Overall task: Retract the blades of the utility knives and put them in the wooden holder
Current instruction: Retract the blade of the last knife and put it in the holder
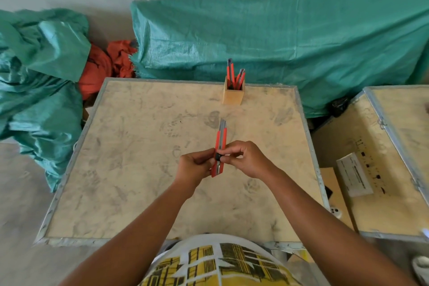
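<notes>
I hold a red utility knife (pixel 220 144) upright over the middle of the wooden crate top (pixel 139 146). A short length of grey blade shows at its upper tip. My left hand (pixel 196 167) grips the lower body of the knife from the left. My right hand (pixel 246 158) pinches the black slider on the knife from the right. A small wooden holder (pixel 232 96) stands at the far edge of the crate top. Several red utility knives (pixel 235 75) stand in it, tips up.
Green tarpaulin (pixel 278 37) covers bulky shapes behind the crate and at the left. Orange cloth (pixel 104 65) lies between them. A second wooden crate (pixel 383 158) stands at the right with a white label on it. Bare floor lies at the lower left.
</notes>
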